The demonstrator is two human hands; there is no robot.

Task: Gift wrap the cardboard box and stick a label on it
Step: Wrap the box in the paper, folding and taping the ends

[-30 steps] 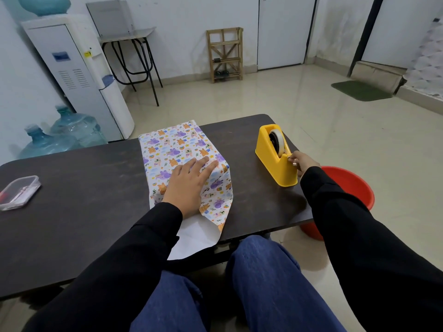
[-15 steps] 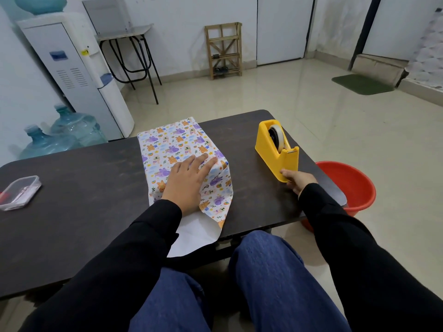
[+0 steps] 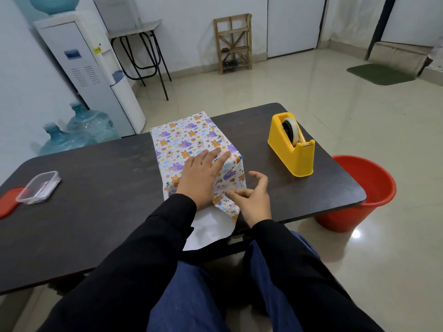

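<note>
The box [image 3: 189, 137], covered in white gift paper with cartoon animals, lies in the middle of the dark table [image 3: 96, 188]. My left hand [image 3: 201, 178] lies flat on its top near the front edge and presses the paper down. My right hand [image 3: 251, 200] is at the box's near right corner. Its thumb and forefinger are pinched together at the paper on a clear strip of tape that hardly shows, and its other fingers are lifted. The paper's white underside [image 3: 211, 231] hangs over the table's near edge. A yellow tape dispenser [image 3: 291, 144] stands to the right.
A clear plastic container [image 3: 38, 188] and a red lid [image 3: 7, 202] lie at the table's left. A red bucket [image 3: 359, 195] stands on the floor by the table's right end. Behind the table are a water dispenser [image 3: 96, 73] and water bottles [image 3: 76, 133].
My right hand left the tape dispenser's cutter and came back left to the box's near right corner. My left hand stayed pressed on the box top.
</note>
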